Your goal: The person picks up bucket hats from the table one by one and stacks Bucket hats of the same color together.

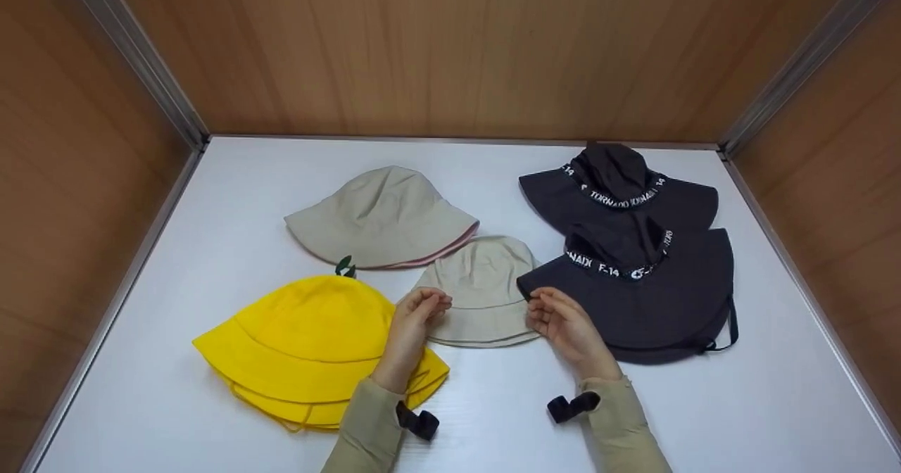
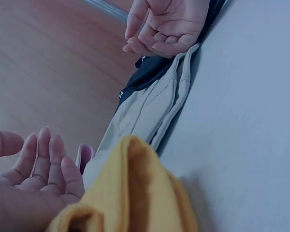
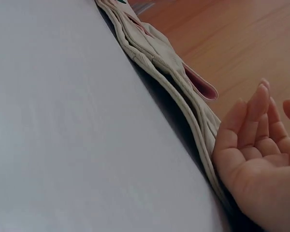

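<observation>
Right now, the small beige hat (image 1: 486, 276) lies on the white desk (image 1: 486, 402) between the two hands, its crown away from the person and its brim toward them. The left hand (image 1: 412, 329) is at the hat's left side, the right hand (image 1: 571, 329) at its right side. Both sets of fingers are loosely bent and hold nothing; whether any fingertip touches the cloth, I cannot tell. In the left wrist view, the left fingers (image 2: 56, 157) are slightly spread, with the thumb apart from them.

The left wrist passes over the right end of a yellow hat (image 1: 303, 332), which has a green leaf (image 1: 345, 267) at its top. Just beyond the small hat lies a larger beige hat (image 1: 383, 212) with reddish brim lining, their edges meeting. To the right, the nearer dark hat (image 1: 654, 311) points a brim corner over the small hat's right side, close to the right fingertips. Behind it lies another dark hat (image 1: 619, 177), with white lettering on its band. Wooden panels (image 1: 450, 51) stand around the desk.
</observation>
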### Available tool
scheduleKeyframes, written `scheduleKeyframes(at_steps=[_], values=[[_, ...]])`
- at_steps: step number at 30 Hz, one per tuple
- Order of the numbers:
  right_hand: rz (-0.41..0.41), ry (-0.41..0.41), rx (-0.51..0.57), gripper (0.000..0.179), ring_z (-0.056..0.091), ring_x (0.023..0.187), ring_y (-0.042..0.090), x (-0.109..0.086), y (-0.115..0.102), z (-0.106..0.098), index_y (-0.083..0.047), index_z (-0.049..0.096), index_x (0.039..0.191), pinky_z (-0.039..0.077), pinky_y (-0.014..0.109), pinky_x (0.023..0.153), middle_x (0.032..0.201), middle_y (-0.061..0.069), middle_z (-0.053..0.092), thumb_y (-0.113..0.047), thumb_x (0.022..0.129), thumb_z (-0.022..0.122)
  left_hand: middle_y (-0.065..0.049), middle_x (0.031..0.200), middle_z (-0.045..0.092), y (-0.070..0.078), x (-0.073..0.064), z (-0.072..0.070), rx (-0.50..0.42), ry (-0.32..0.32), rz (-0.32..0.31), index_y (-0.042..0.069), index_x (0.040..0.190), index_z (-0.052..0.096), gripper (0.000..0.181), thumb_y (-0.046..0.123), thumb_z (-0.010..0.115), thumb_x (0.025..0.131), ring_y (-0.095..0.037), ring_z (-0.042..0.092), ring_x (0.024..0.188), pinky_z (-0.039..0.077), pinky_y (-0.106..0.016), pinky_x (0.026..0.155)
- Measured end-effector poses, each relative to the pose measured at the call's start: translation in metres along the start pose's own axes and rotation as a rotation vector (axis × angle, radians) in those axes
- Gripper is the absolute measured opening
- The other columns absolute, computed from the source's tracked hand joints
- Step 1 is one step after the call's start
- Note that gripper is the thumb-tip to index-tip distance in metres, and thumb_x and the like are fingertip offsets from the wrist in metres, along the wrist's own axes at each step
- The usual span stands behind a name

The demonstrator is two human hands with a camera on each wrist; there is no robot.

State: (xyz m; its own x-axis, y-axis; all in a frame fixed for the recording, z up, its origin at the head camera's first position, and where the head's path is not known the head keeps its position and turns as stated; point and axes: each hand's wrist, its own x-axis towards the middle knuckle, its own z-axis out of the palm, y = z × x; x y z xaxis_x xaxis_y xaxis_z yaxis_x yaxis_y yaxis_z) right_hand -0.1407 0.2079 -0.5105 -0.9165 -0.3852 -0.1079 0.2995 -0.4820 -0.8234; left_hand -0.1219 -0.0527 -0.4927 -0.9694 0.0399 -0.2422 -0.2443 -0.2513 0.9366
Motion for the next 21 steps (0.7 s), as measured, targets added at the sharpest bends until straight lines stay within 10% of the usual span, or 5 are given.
scheduleKeyframes(at_steps=[13, 21], values=[[0.125, 0.011, -0.379, 0.019, 0.061, 0.076, 0.009, 0.017, -0.047, 0.025, -0.013, 0.061, 0.095, 0.051, 0.024, 0.075, 0.083, -0.003, 0.063, -0.007, 0.099, 0.043, 0.001, 0.092, 0.061, -0.011, 0.001, -0.004, -0.132, -0.055, 0.056, 0.002, 0.101, 0.056, 0.017, 0.011, 0.042, 0.101, -0.012, 0.056, 0.09, 0.045, -0.025, 0.085], [0.115, 0.015, -0.779, 0.027, 0.062, 0.084, 0.011, 0.02, -0.041, 0.033, 0.014, 0.053, 0.11, 0.051, 0.024, 0.076, 0.09, 0.002, 0.063, -0.007, 0.092, 0.055, 0.002, 0.094, 0.061, -0.012, 0.0, -0.006, -0.146, -0.07, 0.045, 0.005, 0.101, 0.056, 0.017, 0.014, 0.041, 0.102, -0.013, 0.056, 0.092, 0.044, -0.026, 0.088]])
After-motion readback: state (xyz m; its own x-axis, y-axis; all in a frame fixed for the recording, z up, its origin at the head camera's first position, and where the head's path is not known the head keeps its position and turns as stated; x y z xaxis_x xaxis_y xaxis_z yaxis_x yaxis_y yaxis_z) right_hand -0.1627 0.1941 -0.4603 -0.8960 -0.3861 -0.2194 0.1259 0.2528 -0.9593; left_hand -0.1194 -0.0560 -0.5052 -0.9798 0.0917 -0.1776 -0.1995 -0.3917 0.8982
